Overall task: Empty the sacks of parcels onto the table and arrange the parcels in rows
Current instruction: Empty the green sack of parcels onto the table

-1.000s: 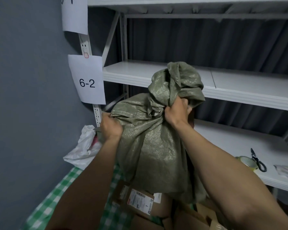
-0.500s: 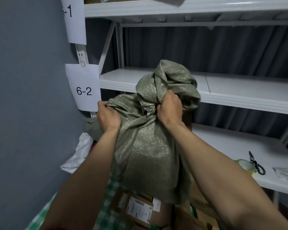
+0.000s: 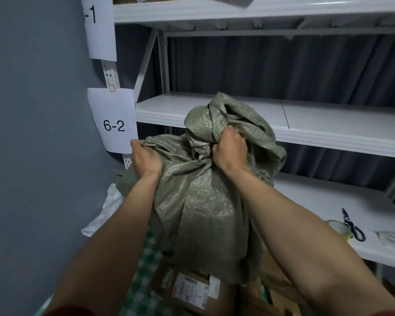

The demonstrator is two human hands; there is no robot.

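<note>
I hold a green woven sack (image 3: 201,213) up in the air in front of the shelves, its bunched fabric on top and its open end hanging down. My left hand (image 3: 146,158) grips a fold at the sack's upper left. My right hand (image 3: 229,149) grips the gathered fabric near its middle top. Below the sack lie brown cardboard parcels (image 3: 192,290) with white shipping labels, on a table with a green checked cloth (image 3: 144,281). Most of the parcels are hidden by the sack and my arms.
White metal shelves (image 3: 328,131) run behind and to the right. On the lower shelf lie a tape roll (image 3: 339,229), black scissors (image 3: 351,225) and a clear bag (image 3: 392,239). A white plastic bag (image 3: 107,213) sits by the grey wall. A paper sign reads 6-2 (image 3: 113,125).
Both hands have lifted the sack a little higher and kept their grip. The view has tilted up, so less of the parcels shows.
</note>
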